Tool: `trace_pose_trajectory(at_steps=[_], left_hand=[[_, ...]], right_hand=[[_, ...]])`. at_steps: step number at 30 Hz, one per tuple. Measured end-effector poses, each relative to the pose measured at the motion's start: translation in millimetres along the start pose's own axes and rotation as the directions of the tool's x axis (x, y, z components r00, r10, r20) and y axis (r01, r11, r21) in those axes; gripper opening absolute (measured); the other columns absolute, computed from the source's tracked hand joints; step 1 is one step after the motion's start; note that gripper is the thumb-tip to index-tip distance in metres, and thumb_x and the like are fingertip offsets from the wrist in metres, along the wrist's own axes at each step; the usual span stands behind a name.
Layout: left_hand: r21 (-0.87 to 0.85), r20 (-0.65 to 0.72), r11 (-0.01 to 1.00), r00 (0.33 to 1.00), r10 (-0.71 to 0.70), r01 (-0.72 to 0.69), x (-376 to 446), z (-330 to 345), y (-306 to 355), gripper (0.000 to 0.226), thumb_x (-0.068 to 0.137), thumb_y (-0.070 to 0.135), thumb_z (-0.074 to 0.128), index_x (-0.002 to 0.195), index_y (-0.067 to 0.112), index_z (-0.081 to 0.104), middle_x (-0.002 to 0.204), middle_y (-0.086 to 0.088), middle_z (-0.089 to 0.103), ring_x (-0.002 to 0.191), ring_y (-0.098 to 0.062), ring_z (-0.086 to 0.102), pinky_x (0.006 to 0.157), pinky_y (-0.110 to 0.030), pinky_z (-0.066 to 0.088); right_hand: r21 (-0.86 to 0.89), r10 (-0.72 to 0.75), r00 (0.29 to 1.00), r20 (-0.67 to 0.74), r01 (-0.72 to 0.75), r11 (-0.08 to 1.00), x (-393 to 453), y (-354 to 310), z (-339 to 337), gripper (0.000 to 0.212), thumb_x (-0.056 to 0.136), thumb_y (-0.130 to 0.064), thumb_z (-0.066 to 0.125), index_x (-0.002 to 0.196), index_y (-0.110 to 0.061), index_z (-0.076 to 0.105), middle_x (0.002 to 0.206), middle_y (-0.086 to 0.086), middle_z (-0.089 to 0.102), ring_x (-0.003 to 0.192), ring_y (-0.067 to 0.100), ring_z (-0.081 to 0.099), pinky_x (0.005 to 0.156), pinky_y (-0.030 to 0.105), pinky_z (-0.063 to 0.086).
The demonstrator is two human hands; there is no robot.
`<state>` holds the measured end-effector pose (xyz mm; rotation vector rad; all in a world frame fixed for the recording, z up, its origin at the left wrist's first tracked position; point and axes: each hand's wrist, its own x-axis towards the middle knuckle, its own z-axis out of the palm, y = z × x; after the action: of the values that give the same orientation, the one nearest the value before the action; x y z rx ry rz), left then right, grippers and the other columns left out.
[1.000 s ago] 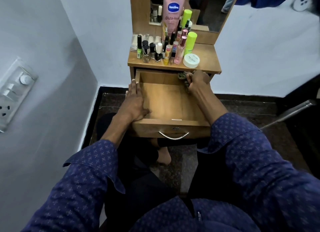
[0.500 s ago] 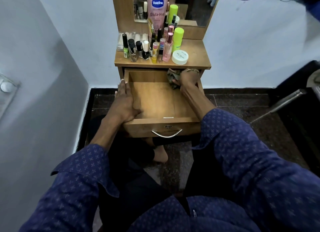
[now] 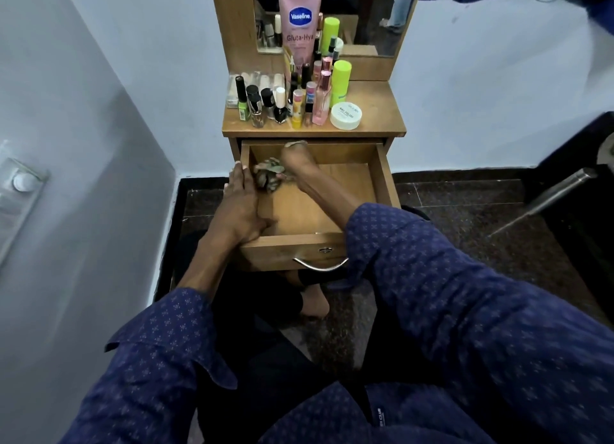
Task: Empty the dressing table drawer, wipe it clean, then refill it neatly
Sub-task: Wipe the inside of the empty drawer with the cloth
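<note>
A: Since the drawer [image 3: 319,207] is pulled right out toward the knees, what keeps it from sliding?

B: The left hand [image 3: 241,207], I judge. It lies on the drawer's left wall, fingers straight and pressed together along the rim, thumb hooked inside. It grips nothing; it only steadies.

A: And the handle [image 3: 320,265]?

B: Untouched, at the front panel, nearest the person.

A: Where is the cloth [image 3: 268,177]?

B: In the back left corner of the drawer, bunched, just beside the left fingertips. The right hand [image 3: 295,161] reaches across from the other side and holds it down there; its fingers look curled round the cloth, though blur hides the detail.

A: Why that corner?

B: Corners collect dust, so probably it is being rubbed out. The drawer floor otherwise shows bare wood, so emptying looks done and wiping is the step in hand.

A: And the contents?

B: Farther back, on the worktop [image 3: 375,111]: small bottles [image 3: 265,106] in a tight cluster, a white jar [image 3: 346,115], a green tube [image 3: 341,82], and a tall pink tube [image 3: 300,21] against the mirror [image 3: 375,15]. Kept together, likely to go back once the wood is clean.
</note>
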<state>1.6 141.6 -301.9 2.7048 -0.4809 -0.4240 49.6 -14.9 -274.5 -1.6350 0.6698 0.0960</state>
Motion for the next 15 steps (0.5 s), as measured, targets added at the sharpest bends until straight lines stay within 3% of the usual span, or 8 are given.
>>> trace_pose_trajectory(at_steps=[1, 4, 6, 8, 11, 15], left_hand=[[-0.002, -0.003, 1.0, 1.0, 0.002, -0.002, 0.0, 0.3, -0.1, 0.128, 0.088, 0.034, 0.083, 0.163, -0.002, -0.015, 0.172, -0.017, -0.024, 0.162, -0.033, -0.013, 0.133, -0.042, 0.005], [-0.006, 0.003, 1.0, 1.0, -0.003, 0.003, 0.3, 1.7, -0.5, 0.128, 0.089, 0.033, 0.083, 0.162, -0.002, -0.017, 0.171, -0.016, -0.026, 0.161, -0.03, -0.016, 0.133, -0.041, 0.003], [-0.015, 0.007, 1.0, 1.0, -0.008, 0.008, -0.4, 2.9, -0.1, 0.129, 0.089, 0.033, 0.083, 0.162, -0.001, -0.018, 0.171, -0.014, -0.028, 0.161, -0.029, -0.018, 0.133, -0.04, 0.002], [-0.021, 0.005, 1.0, 1.0, -0.007, 0.007, -1.8, 2.7, 0.8, 0.129, 0.09, 0.033, 0.083, 0.162, -0.001, -0.018, 0.171, -0.014, -0.028, 0.161, -0.029, -0.019, 0.133, -0.04, 0.001], [-0.017, -0.001, 1.0, 1.0, -0.005, 0.005, -3.5, 2.9, 2.8, 0.128, 0.09, 0.032, 0.082, 0.162, -0.001, -0.018, 0.171, -0.015, -0.027, 0.161, -0.03, -0.018, 0.133, -0.041, 0.003], [0.009, 0.006, 1.0, 1.0, -0.001, 0.001, -1.7, 2.8, 1.5, 0.128, 0.09, 0.034, 0.082, 0.162, -0.002, -0.017, 0.171, -0.017, -0.026, 0.161, -0.032, -0.017, 0.133, -0.043, 0.003]], right_hand=[[-0.082, -0.044, 0.997, -0.059, 0.039, 0.996, 4.6, 3.0, -17.2, 0.019, 0.107, -0.009, 0.045, 0.102, -0.004, 0.063, 0.11, 0.017, 0.069, 0.091, 0.029, 0.07, 0.05, 0.026, 0.056], [-0.383, -0.204, 0.94, -0.274, 0.088, 0.919, 24.3, 21.2, -87.2, 0.021, 0.099, -0.011, 0.05, 0.098, -0.005, 0.07, 0.102, 0.006, 0.069, 0.095, 0.022, 0.066, 0.079, 0.03, 0.052], [-0.471, -0.25, 0.918, -0.308, 0.082, 0.879, 28.1, 35.1, -115.2, 0.02, 0.085, -0.013, 0.05, 0.092, -0.007, 0.068, 0.102, 0.009, 0.071, 0.098, 0.029, 0.067, 0.092, 0.038, 0.056], [-0.593, -0.275, 0.931, -0.24, 0.084, 0.801, 16.8, 40.2, -115.1, 0.021, 0.084, -0.005, 0.053, 0.101, -0.009, 0.064, 0.117, 0.02, 0.069, 0.111, 0.039, 0.065, 0.097, 0.047, 0.056], [-0.743, -0.291, 0.94, -0.175, 0.068, 0.665, 3.9, 42.0, -89.6, 0.035, 0.104, -0.008, 0.045, 0.138, -0.006, 0.052, 0.14, 0.022, 0.057, 0.128, 0.042, 0.056, 0.106, 0.05, 0.047], [-0.854, -0.437, 0.9, 0.003, 0.229, 0.467, -9.1, 38.9, -48.8, 0.025, 0.101, -0.009, 0.051, 0.121, -0.006, 0.066, 0.119, 0.017, 0.069, 0.109, 0.035, 0.068, 0.092, 0.047, 0.057]])
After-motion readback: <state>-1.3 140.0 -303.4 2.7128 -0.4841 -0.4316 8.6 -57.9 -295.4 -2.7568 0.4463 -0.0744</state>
